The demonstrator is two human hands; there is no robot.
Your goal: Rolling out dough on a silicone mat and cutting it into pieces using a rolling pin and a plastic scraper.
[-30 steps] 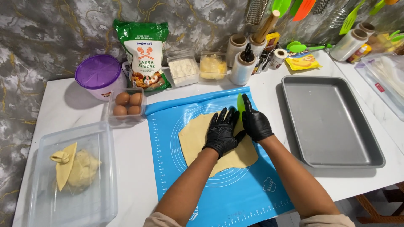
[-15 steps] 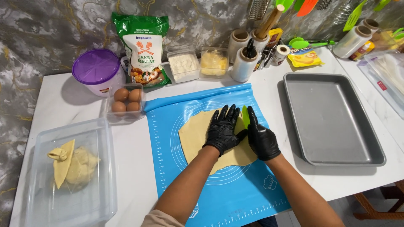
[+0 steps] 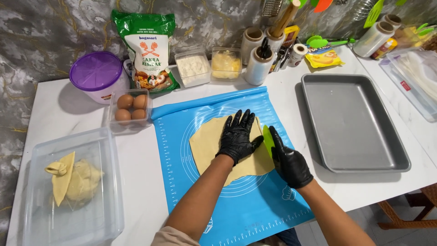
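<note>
Left hand (image 3: 237, 135), black-gloved, pressed flat on the rolled-out dough sheet (image 3: 210, 145), fingers spread wide toward 12 o'clock, holding nothing. Right hand (image 3: 289, 161), also black-gloved, grip closed narrow around a small green scraper (image 3: 269, 139), its blade standing at the dough's 3 o'clock edge, just beside the left thumb.

Dough sheet pale yellow, roughly round, lying near the middle of a blue silicone mat (image 3: 246, 200) with printed circles and ruler marks. Mat's far edge curled up into a roll at 12 o'clock. Mat spread on a white bench (image 3: 54, 114).

At 3 o'clock of the mat, a grey metal baking tray (image 3: 355, 123), just beside it. At 9 o'clock, low on the bench, a clear plastic tub (image 3: 68, 214) holding a lump of dough (image 3: 75, 180) with a folded strip across it. At 10 o'clock, a small clear box of brown eggs (image 3: 129, 108); beyond that, a tub with a purple lid (image 3: 96, 70) and a green-and-white flour bag (image 3: 146, 50) leaning on the marbled wall. At 12 o'clock, two clear containers, one of white powder (image 3: 193, 67), one of yellow filling (image 3: 226, 64), and rolls of plastic film (image 3: 258, 64) nearby.
</note>
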